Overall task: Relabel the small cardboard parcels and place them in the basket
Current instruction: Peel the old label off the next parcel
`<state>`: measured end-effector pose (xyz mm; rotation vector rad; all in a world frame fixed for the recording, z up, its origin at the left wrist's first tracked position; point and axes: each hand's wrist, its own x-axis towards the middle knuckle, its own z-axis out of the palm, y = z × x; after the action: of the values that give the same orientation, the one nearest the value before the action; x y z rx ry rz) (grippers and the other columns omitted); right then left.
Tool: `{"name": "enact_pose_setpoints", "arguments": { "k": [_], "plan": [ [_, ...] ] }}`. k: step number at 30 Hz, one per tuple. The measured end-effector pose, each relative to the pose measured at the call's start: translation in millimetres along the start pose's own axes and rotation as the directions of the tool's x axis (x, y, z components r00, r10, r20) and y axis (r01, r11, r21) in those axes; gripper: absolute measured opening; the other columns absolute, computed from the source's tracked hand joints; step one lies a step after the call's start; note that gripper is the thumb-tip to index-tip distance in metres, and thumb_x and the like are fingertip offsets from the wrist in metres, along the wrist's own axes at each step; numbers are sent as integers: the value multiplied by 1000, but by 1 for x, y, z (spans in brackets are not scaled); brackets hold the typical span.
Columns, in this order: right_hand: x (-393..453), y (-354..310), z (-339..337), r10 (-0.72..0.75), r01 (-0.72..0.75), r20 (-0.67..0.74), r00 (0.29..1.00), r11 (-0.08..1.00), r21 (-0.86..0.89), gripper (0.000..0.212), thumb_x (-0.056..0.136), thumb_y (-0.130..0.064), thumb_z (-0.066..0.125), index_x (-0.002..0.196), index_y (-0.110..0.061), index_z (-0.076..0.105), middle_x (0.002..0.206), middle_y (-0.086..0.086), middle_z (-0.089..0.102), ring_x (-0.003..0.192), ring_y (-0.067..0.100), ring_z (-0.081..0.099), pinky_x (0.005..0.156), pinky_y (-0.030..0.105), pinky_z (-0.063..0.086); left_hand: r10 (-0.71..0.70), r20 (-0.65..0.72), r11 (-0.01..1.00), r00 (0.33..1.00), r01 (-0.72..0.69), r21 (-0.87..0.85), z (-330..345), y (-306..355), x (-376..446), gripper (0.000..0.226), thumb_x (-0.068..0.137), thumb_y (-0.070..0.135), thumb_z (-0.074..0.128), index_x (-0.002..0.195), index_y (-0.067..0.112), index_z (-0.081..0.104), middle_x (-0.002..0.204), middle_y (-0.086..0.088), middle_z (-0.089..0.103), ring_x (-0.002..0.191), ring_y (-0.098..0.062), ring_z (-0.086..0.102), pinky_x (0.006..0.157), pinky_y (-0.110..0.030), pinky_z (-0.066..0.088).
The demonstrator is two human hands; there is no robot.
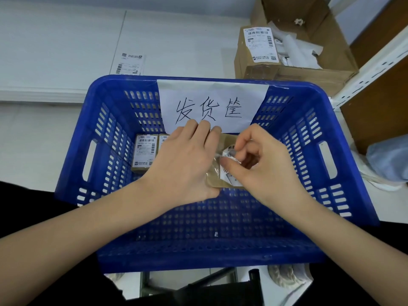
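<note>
- Head view, looking down into a blue plastic basket (344, 151) with slotted walls, the landmark for everything below.
- Above the middle of the basket, your left hand (183, 164) grips a small brown cardboard parcel (225, 142): fingers curled over its far edge, thumb under its near edge.
- Your right hand (265, 166) pinches a crumpled white label (229, 164) between thumb and forefinger at the parcel's top face; one end of the label looks lifted, the other lies against the cardboard.
- Whether you are peeling this label off or pressing it on cannot be told.
- The parcel looks light and stiff, with flat faces and square edges, so holding it by opposite edges should keep it steady. Clear glossy tape on its face may be slippery.
- The label is thin, soft paper that looks likely to crease or tear; take it by a free corner and work slowly.
- On the basket floor, at its far left corner, two labelled parcels (144, 151) lie side by side, labels up.
- A white paper sign (212, 102) with handwritten characters hangs over the basket's far wall.
- Beyond the basket's far right corner sits another labelled parcel (258, 51) against an open cardboard carton (331, 36) with white paper scraps inside.
- Beyond the far left corner, a loose printed label sheet (130, 64) lies flat on the white surface.
</note>
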<state>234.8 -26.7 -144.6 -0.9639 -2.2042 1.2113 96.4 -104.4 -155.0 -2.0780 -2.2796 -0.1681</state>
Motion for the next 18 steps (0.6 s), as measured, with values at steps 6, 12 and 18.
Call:
{"name": "enact_pose_setpoints", "arguments": {
  "k": [6, 12, 18],
  "plan": [
    [-5, -4, 1, 116, -140, 165, 979, 980, 141, 14, 90, -26, 60, 87, -14, 56, 66, 4, 64, 61, 14, 59, 62, 28, 49, -28, 1, 1000, 1000, 28, -3, 3, -4, 0, 87, 40, 47, 75, 107, -6, 59, 90, -14, 57, 78, -32, 54, 63, -36, 46],
    [1, -6, -6, 93, -177, 260, 961, 929, 324, 14, 95, -3, 51, 93, -9, 62, 66, 2, 66, 61, 4, 59, 61, 14, 46, -62, -20, 998, 998, 62, -13, -2, -10, 1, 90, 40, 48, 79, 108, -7, 59, 92, -15, 57, 79, -32, 54, 66, -39, 49],
    [1, -1, 0, 59, -130, 267, 962, 958, 256, 12, 91, -9, 58, 85, -17, 65, 67, -1, 62, 60, 0, 57, 58, 12, 45, -61, -10, 998, 998, 61, 6, -2, -7, -3, 89, 38, 43, 80, 108, -8, 59, 90, -17, 57, 78, -34, 54, 66, -41, 51]
  ]
}}
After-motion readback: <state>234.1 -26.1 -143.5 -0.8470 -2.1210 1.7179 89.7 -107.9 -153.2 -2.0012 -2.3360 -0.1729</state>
